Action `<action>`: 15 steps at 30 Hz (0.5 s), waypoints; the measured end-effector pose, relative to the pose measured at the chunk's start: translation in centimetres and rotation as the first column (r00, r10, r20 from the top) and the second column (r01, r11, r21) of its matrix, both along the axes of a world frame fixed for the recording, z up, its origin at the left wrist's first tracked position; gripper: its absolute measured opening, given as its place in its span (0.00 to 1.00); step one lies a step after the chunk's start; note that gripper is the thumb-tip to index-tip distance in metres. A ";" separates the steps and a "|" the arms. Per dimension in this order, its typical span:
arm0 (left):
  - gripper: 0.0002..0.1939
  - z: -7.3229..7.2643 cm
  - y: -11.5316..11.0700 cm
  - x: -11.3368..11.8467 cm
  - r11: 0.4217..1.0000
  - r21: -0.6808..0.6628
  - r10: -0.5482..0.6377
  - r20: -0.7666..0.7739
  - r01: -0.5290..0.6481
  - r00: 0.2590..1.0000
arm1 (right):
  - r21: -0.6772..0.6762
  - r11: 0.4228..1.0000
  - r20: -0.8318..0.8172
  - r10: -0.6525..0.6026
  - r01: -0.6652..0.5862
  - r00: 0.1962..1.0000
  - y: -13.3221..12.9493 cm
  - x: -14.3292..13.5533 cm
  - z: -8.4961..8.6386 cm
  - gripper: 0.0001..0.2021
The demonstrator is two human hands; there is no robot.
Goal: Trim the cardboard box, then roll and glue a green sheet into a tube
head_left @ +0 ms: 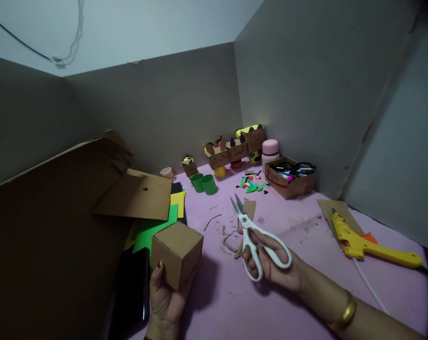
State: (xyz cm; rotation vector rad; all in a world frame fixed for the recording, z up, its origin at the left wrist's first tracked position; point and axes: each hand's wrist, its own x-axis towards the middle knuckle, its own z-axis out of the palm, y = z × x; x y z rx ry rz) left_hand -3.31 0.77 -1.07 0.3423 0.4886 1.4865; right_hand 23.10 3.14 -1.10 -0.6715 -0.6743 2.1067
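A small brown cardboard box (177, 252) is in the grip of my left hand (167, 300), raised above the table, its thumb on the near face. My right hand (272, 267) is closed around white-handled scissors (247, 231). Their metal blades are slightly parted and point up and away from me. No material lies between the blades. Below and behind the scissors are thin cardboard scraps (230, 243) and a flat cardboard strip (249, 208) on the pink tabletop (270, 307). The fingers of my left hand behind the box are partly hidden.
At left stand a large cardboard sheet (132, 193), green paper (153, 231) and a black phone-like slab (130, 288). Green cups (209, 184) and cardboard-faced figures (217, 158) stand at the back. A pen box (291, 184) and yellow glue gun (362, 245) are at right.
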 end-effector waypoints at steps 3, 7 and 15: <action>0.20 0.0 0.1 0.0 1.000 -0.009 0.001 0.003 -0.001 1.000 | -0.239 0.962 -0.171 0.089 -0.129 0.981 0.5 0.3 0.2 0.22; 0.21 -0.4 0.2 -0.5 1.000 0.002 -0.028 -0.008 0.028 1.000 | -0.240 0.950 -0.244 0.140 -0.200 0.959 0.4 0.0 -0.3 0.27; 0.16 -0.7 0.0 -0.6 0.992 0.064 -0.108 0.030 0.106 0.994 | 0.018 0.966 -0.272 0.254 -0.259 0.928 -0.4 -0.3 -1.1 0.19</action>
